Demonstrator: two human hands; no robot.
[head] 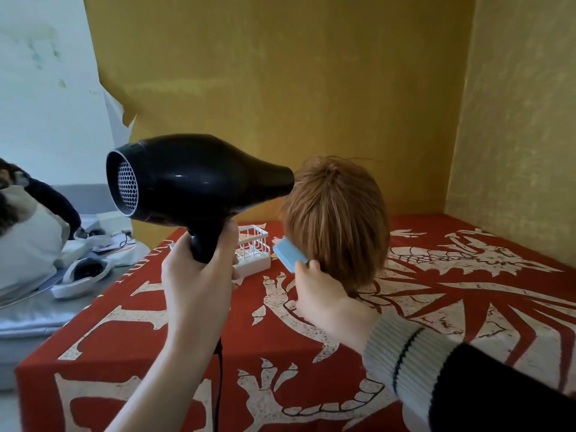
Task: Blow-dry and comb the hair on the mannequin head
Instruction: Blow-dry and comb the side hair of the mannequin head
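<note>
A mannequin head with short ginger hair stands on a red cloth with white dragon prints, its back toward me. My left hand grips the handle of a black hair dryer, whose nozzle points right at the upper left of the hair, almost touching it. My right hand holds a light blue comb against the lower left side of the hair. The comb's teeth are hidden in the hair.
A small white wire basket sits on the cloth just behind the dryer handle. The dryer's cord hangs down toward me. Yellow walls close the back and right. Left of the table lie a stuffed toy, white slippers and clutter.
</note>
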